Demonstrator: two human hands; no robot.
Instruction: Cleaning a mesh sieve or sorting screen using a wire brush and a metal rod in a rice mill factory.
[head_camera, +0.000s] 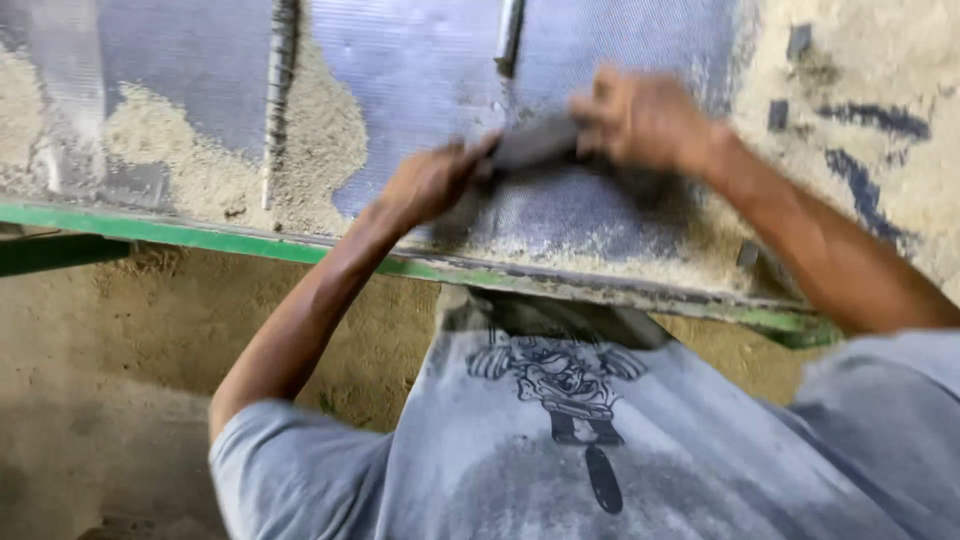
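Gripping a dark flat scraper (535, 145) at both ends, left hand (430, 180) and right hand (640, 120) clenched, pressing it on the metal mesh screen (420, 70). Middle looking mostly scraped; husk dust (190, 165) still lying left and along the near green frame (200, 237).

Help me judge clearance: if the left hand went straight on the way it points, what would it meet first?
Probably the right hand. The left hand points up and right along the blurred dark flat tool both hold over the grey perforated metal screen; depth is unclear.
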